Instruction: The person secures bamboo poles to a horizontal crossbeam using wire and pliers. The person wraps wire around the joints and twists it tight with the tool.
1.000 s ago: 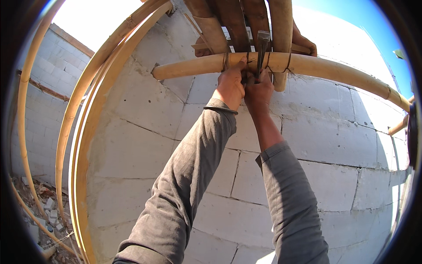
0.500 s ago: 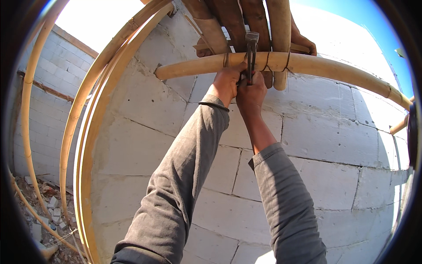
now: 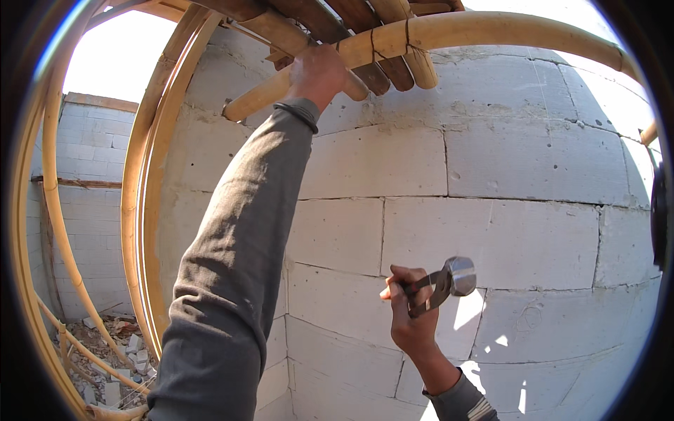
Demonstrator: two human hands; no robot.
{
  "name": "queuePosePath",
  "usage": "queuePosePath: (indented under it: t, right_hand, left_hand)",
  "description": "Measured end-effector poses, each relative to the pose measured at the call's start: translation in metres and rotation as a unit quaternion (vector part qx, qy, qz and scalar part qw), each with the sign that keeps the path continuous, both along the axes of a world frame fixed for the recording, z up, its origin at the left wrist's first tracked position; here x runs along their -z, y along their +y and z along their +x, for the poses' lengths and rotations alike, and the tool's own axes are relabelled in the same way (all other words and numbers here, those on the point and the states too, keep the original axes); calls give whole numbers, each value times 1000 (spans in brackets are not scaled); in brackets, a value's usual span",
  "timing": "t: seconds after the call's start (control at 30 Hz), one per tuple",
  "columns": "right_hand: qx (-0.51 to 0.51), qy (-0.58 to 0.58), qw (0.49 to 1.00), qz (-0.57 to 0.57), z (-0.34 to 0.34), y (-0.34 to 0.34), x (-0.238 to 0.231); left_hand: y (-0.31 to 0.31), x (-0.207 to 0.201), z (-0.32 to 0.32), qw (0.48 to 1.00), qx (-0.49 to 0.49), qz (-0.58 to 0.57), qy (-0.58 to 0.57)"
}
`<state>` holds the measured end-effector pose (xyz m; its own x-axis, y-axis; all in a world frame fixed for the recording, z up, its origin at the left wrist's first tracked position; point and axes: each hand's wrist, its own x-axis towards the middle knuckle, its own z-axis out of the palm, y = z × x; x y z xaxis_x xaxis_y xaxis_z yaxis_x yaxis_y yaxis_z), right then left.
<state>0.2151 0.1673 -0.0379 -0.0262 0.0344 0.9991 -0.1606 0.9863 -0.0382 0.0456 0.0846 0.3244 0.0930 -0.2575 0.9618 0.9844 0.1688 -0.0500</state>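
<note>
My left hand (image 3: 317, 74) is closed round the thick horizontal bamboo pole (image 3: 491, 31), near its left end where other poles cross it; its fingertips are hidden. Dark ties (image 3: 408, 43) bind the crossing bamboo and brown wooden pieces (image 3: 368, 70) to that pole. Lower down and to the right, my right hand (image 3: 414, 326) grips a pair of metal pincers (image 3: 460, 276) by the handles. The rounded jaws point to the right, and the tool is held away from the pole, in front of the wall.
A wall of pale blocks (image 3: 519, 161) stands right in front of me. Upright timber and bamboo (image 3: 144, 182) bend along the left side. Rubble and broken blocks (image 3: 123, 358) lie on the ground at lower left, before another block wall (image 3: 91, 161).
My right hand has brought the pincers down and right from the tie. My left hand has shifted left onto the pole. The view has tilted down; another person's hands above have mostly gone from sight.
</note>
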Motion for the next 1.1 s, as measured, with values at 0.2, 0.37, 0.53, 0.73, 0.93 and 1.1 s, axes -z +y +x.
queuePosePath:
  t: [0.2,0.37,0.53,0.73,0.93,1.1]
  right_hand:
    - [-28,-126,892,-434,7,7,307]
    - [-4,-240,731,-639,49,-54,494]
    - [-16,-231,670,-705,95,-81,517]
    - [-18,-211,670,-711,110,-82,503]
    - [-27,-205,682,-702,117,-83,493]
    - [-30,-199,684,-701,121,-82,484]
  left_hand:
    - [-16,10,34,941,-308,-85,108]
    - [-6,17,39,912,-388,-70,115]
    - [-7,10,14,984,-165,-42,52]
    - [0,-3,-15,912,338,-187,-140]
    - [-10,2,-34,758,572,-242,-198]
    - [-10,5,-41,708,621,-284,-179]
